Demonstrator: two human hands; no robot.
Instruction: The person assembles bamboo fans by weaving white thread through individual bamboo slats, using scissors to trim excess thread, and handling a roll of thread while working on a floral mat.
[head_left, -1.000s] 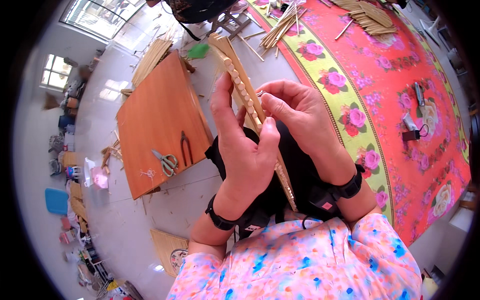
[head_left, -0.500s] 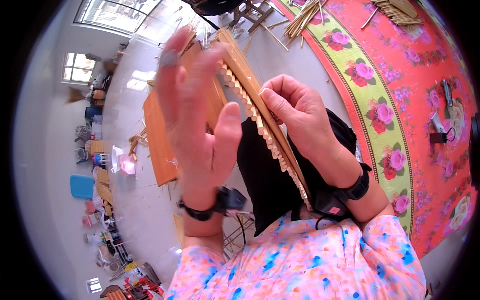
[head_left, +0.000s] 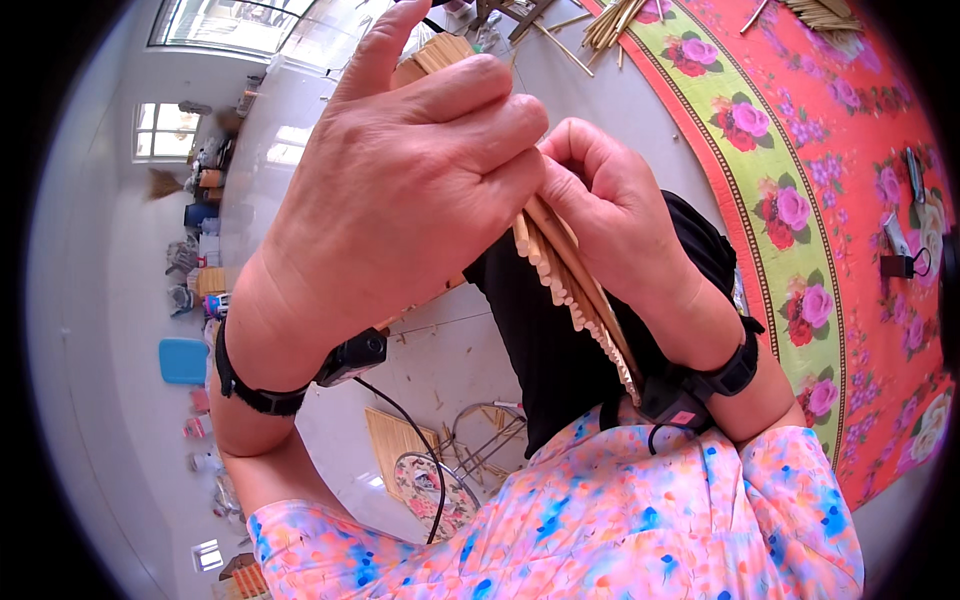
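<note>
A row of light wooden sticks (head_left: 548, 262), laid side by side with their cut ends stepped along one edge, slants from my lap up beneath my hands. My left hand (head_left: 420, 170) is over its upper part, back facing up; one finger points outward and the others curl closed against my right fingertips. My right hand (head_left: 615, 210) pinches with thumb and forefinger at the right edge of the sticks, touching the left. What lies between the fingertips of either hand is hidden. Farther out, the far end of the sticks (head_left: 443, 52) shows past my left knuckles.
On the right spreads a red flowered cloth (head_left: 850, 280) with a bundle of thin sticks (head_left: 612, 25) at its far edge. A round flowered stool seat (head_left: 435, 495) stands below left, beside a flat bundle of sticks (head_left: 395, 450). A blue panel (head_left: 184, 361) is by the left wall.
My left hand has swung from the raised, spread position over to the right, its fingers curling in beside my right fingertips. My right hand has shifted only slightly, still pinching.
</note>
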